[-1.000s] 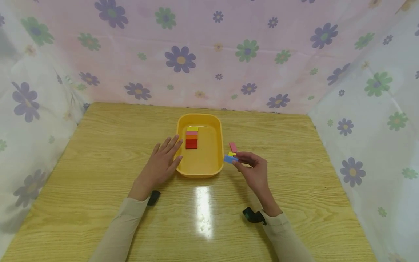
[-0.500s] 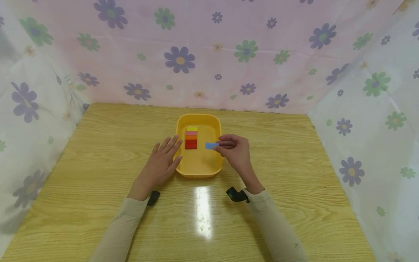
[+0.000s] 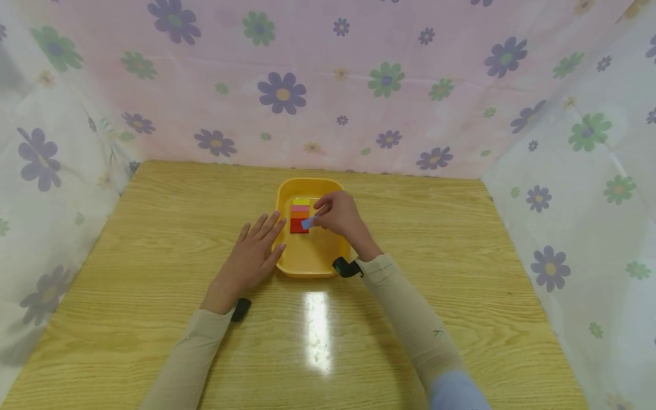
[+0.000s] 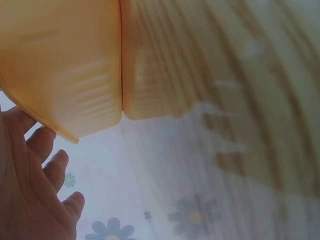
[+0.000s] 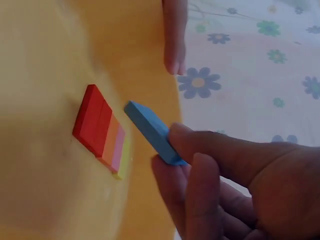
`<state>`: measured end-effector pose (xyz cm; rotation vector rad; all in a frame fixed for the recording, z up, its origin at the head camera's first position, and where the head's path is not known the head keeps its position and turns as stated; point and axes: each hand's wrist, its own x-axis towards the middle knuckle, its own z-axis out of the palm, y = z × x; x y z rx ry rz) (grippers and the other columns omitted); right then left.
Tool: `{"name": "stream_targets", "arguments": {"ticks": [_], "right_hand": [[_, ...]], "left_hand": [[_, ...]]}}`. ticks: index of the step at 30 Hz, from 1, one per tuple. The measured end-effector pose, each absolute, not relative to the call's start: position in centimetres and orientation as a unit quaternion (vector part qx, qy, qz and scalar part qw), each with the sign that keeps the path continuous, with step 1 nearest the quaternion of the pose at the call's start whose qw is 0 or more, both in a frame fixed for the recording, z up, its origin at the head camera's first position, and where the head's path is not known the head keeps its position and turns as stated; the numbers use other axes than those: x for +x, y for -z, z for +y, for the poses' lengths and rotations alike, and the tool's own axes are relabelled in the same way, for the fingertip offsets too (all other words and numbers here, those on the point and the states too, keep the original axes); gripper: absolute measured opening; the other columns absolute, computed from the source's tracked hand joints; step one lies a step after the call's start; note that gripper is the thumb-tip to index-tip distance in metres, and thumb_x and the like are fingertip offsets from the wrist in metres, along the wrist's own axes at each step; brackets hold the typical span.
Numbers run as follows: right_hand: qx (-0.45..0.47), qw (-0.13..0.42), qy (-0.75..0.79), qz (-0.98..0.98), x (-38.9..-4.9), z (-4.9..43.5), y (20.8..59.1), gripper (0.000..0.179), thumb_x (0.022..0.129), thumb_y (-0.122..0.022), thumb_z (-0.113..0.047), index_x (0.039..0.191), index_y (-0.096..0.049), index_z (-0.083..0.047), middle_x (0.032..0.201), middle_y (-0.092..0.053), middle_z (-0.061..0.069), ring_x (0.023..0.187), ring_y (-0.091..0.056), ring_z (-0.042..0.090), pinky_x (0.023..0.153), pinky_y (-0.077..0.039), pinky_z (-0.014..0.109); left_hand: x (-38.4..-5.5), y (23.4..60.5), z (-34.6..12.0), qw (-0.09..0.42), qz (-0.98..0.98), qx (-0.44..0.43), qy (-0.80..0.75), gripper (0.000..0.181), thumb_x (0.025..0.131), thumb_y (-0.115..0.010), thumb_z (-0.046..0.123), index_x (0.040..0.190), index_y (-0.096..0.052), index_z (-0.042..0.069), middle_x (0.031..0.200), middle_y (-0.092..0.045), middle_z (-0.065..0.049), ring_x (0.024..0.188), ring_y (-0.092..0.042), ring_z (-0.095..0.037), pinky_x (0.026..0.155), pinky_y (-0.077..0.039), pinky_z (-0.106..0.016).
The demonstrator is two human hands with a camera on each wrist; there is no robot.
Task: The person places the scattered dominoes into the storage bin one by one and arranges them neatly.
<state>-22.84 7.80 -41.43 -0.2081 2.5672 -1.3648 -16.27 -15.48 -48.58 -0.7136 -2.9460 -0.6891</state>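
My right hand (image 3: 340, 215) pinches a blue rectangular block (image 3: 307, 222) between thumb and fingers, above the inside of the yellow tray (image 3: 312, 273). In the right wrist view the blue block (image 5: 152, 132) is tilted and apart from the row below it. That row lies flat on the tray floor, side by side: two red blocks (image 5: 92, 120), then an orange block (image 5: 109, 141), a pink block (image 5: 118, 152) and a yellow block (image 5: 121, 162). With fingers extended, my left hand (image 3: 248, 256) rests against the tray's left rim, fingertips at its edge (image 4: 55, 129).
The tray stands on a wood-grain table (image 3: 169, 228). Flowered cloth (image 3: 328, 85) hangs behind the table and along both sides. Dark wrist cameras (image 3: 345, 267) sit on both wrists, the right one close over the tray's near right corner.
My right hand has carried the blue block leftward from beside the tray to above the row. The loose pink and yellow blocks right of the tray are now out of sight. My left hand stays still.
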Motion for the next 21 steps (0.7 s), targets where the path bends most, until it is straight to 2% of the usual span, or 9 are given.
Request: {"name": "stream_targets", "arguments": {"ticks": [2,4,7,11,13,17,21], "right_hand": [[-0.068,0.140,0.438,0.885,-23.4,7.1,41.6,0.036,0.080,-0.085,-0.007,0.111,-0.072,0.006,0.083,-0.075,0.016,0.078,-0.073,0.038,0.065,-0.059,0.034],[-0.064,0.161,0.412,0.895,-23.9,6.6,42.2,0.034,0.076,-0.088,-0.008,0.104,-0.073,0.004,0.073,-0.072,0.011,0.069,-0.070,0.031,0.061,-0.057,0.030],[-0.061,0.190,0.368,0.908,-24.5,5.9,43.1,0.022,0.074,-0.089,-0.007,0.080,-0.071,0.002,0.057,-0.058,0.003,0.052,-0.055,0.018,0.051,-0.044,0.023],[-0.052,0.217,0.326,0.919,-25.1,5.4,44.2,0.035,0.074,-0.090,-0.007,0.057,-0.059,-0.004,0.049,-0.050,0.001,0.045,-0.048,0.012,0.045,-0.036,0.021],[-0.041,0.224,0.316,0.921,-25.3,5.2,44.4,0.038,0.074,-0.091,-0.009,0.055,-0.059,-0.006,0.049,-0.054,0.001,0.047,-0.054,0.013,0.045,-0.039,0.021],[-0.022,0.230,0.307,0.923,-25.6,5.0,44.7,0.036,0.073,-0.092,-0.012,0.054,-0.062,-0.006,0.050,-0.056,0.002,0.047,-0.054,0.015,0.044,-0.037,0.022],[-0.007,0.226,0.323,0.919,-25.6,5.0,45.0,0.034,0.073,-0.092,-0.011,0.055,-0.064,-0.006,0.051,-0.058,0.002,0.047,-0.055,0.015,0.044,-0.040,0.022]], "left_hand": [[-16.3,48.6,-15.5,0.016,-0.948,-0.229,0.222,0.060,0.109,-0.044,0.038,0.162,-0.030,0.013,0.171,-0.017,-0.004,0.157,-0.015,-0.034,0.123,-0.010,-0.064],[-16.3,48.6,-15.5,0.015,-0.948,-0.228,0.221,0.060,0.109,-0.044,0.038,0.162,-0.030,0.013,0.171,-0.017,-0.004,0.157,-0.014,-0.033,0.123,-0.009,-0.064],[-16.3,48.6,-15.5,0.013,-0.949,-0.227,0.217,0.060,0.109,-0.044,0.038,0.162,-0.030,0.013,0.171,-0.017,-0.004,0.157,-0.014,-0.033,0.123,-0.010,-0.064],[-16.2,48.5,-15.4,0.011,-0.948,-0.227,0.221,0.060,0.109,-0.043,0.038,0.162,-0.030,0.013,0.171,-0.018,-0.005,0.157,-0.014,-0.033,0.123,-0.010,-0.063],[-16.1,48.4,-15.4,0.010,-0.948,-0.227,0.224,0.060,0.109,-0.043,0.038,0.162,-0.029,0.013,0.170,-0.018,-0.006,0.157,-0.014,-0.033,0.123,-0.010,-0.063],[-16.1,48.3,-15.4,0.010,-0.948,-0.227,0.224,0.060,0.109,-0.043,0.038,0.162,-0.029,0.013,0.170,-0.018,-0.006,0.157,-0.014,-0.033,0.123,-0.010,-0.063],[-16.1,48.3,-15.4,0.010,-0.949,-0.226,0.221,0.060,0.109,-0.043,0.038,0.162,-0.029,0.013,0.170,-0.018,-0.006,0.157,-0.014,-0.034,0.123,-0.010,-0.063]]}}
